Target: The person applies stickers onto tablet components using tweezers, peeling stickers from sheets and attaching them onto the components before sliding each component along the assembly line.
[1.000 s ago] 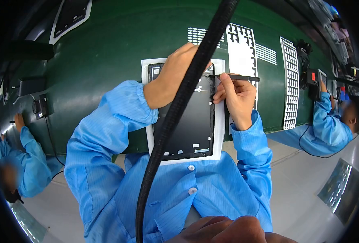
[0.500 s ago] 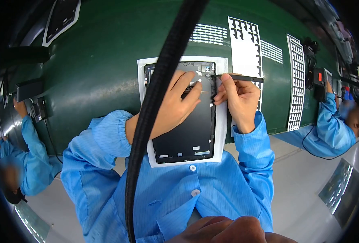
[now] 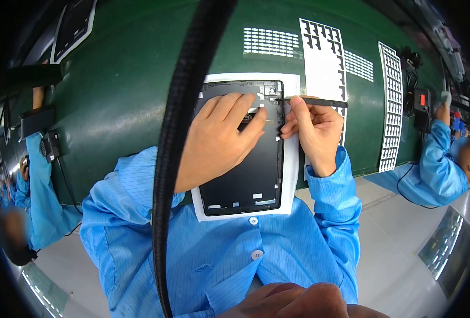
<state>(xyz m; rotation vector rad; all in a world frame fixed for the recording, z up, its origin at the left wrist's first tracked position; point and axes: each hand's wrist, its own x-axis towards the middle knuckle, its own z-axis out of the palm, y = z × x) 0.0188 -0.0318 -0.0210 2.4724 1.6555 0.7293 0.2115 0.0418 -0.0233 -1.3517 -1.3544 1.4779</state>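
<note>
A black tablet back shell [image 3: 240,177] lies on a white sheet [image 3: 292,159] in front of me. My left hand [image 3: 221,132] rests over its upper half, fingers stretched out and apart, thumb and index fingertips beside a small white piece [image 3: 253,110]. What lies under the palm is hidden. Between the thumb and fingers of my right hand [image 3: 317,130] is a slim black tool, apparently tweezers [image 3: 322,102]. Its tip points left onto the shell's upper right edge, near a small round camera opening. Whether the tip grips anything is too small to tell.
Black die-cut sticker sheets [image 3: 325,74] [image 3: 389,106] and white label sheets [image 3: 271,42] [image 3: 359,66] lie on the green table [image 3: 113,95]. Another shell [image 3: 73,29] is at far left. Co-workers in blue sit either side. A black strap [image 3: 179,122] crosses my view.
The view has shifted slightly, and the strap now crosses farther left. Both hands stay nearly in place on the shell. The co-worker at left has moved an arm.
</note>
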